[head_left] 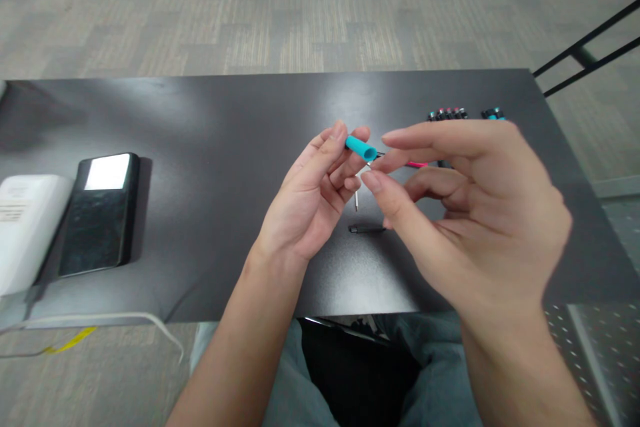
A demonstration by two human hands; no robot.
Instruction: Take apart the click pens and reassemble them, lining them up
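Observation:
My left hand (pixel 313 203) holds a short teal hollow pen barrel (pixel 359 147) between thumb and fingers, its open end turned toward my right hand. My right hand (pixel 485 220) is close by, thumb and middle finger nearly together at that opening. Something tiny and thin seems to sit between those fingertips; I cannot make out what it is. Below them on the table lie a thin metallic rod (pixel 357 201) and a black pen part (pixel 366 229), the latter partly covered by my right hand. A pink stick-like piece (pixel 417 164) shows behind my right fingers.
Two groups of small black pieces, one with red-tipped ends (pixel 447 113) and one with teal parts (pixel 494 113), lie beyond my right hand. On the left are a black power bank-like device (pixel 103 220), a white box-shaped device (pixel 33 230) and a white cable (pixel 125 315).

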